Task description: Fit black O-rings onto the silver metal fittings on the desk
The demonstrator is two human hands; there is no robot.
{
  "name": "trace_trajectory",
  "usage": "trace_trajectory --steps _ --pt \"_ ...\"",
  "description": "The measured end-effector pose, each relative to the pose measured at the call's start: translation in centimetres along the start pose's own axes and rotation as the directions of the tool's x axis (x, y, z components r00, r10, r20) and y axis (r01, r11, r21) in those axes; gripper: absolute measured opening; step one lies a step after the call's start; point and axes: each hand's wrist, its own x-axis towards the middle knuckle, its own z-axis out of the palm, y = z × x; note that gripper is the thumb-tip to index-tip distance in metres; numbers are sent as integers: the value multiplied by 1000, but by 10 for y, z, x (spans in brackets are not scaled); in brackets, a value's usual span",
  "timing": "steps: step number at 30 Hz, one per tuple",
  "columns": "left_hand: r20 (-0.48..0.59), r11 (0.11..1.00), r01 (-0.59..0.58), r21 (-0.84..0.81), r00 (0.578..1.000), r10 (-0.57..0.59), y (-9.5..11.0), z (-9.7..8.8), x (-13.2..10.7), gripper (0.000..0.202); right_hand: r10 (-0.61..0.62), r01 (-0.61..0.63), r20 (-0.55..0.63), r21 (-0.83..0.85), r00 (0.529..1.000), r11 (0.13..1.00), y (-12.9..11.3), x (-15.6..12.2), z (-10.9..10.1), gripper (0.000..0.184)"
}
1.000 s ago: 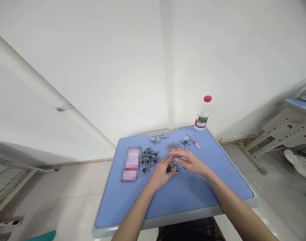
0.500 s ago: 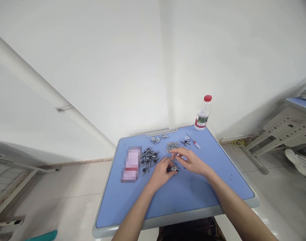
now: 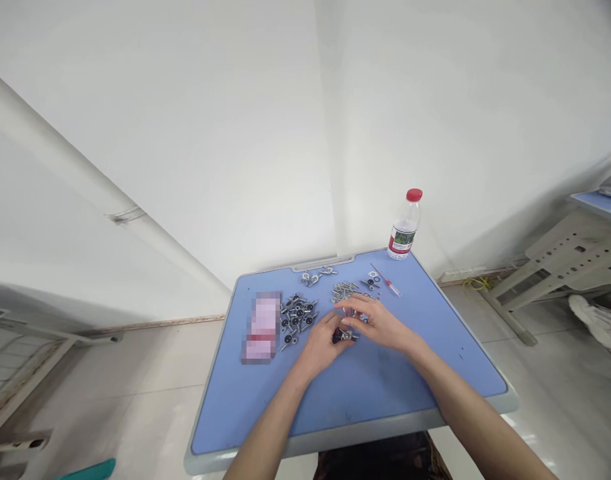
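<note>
Over the middle of the blue table, my left hand (image 3: 323, 343) is closed around a small metal fitting with a black part (image 3: 344, 336), pinched between thumb and fingers. Just above it to the right is my right hand (image 3: 370, 320), its fingers curled and thumb close to the fitting. Something small and clear seems to sit between those fingers, too hidden to name. Left of my left hand lies a pile of similar metal fittings with black round parts (image 3: 298, 313). Beyond my hands is a heap of small silvery metal pieces (image 3: 344, 291).
A thin screwdriver with a red and clear handle (image 3: 393, 287) lies at the right, near a few loose fittings (image 3: 370, 284). A red-capped water bottle (image 3: 403, 233) stands at the back right corner. More metal parts (image 3: 313, 278) lie at the back. A blurred pink item (image 3: 263, 327) is at left.
My right hand has shifted slightly left and down, closer to the fitting. My left hand stays in place with the fitting in it.
</note>
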Motion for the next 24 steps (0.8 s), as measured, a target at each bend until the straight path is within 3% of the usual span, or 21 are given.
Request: trace_trajectory --steps 4,8,13,15,21,24 --pt "-6 1000 11 -1 1000 -11 0 0 0 13 19 -19 -14 -5 1000 1000 3 0 1 32" --pt "9 1000 21 11 1000 -21 0 -1 -1 14 27 -33 72 80 997 996 -1 -3 -4 43" --pt "7 1000 20 -7 1000 -20 -2 1 -1 13 9 -8 6 -169 1000 986 2 -2 0 39" --pt "0 1000 26 -4 1000 -26 -3 2 -1 14 18 -20 -14 -197 1000 980 4 -1 0 36" --pt "-7 1000 18 -8 1000 -18 -2 2 -1 15 108 -107 -27 17 994 994 0 -1 -5 50" --pt "4 1000 21 -4 1000 -21 0 0 -1 14 89 -91 23 124 996 988 -3 -2 -5 51"
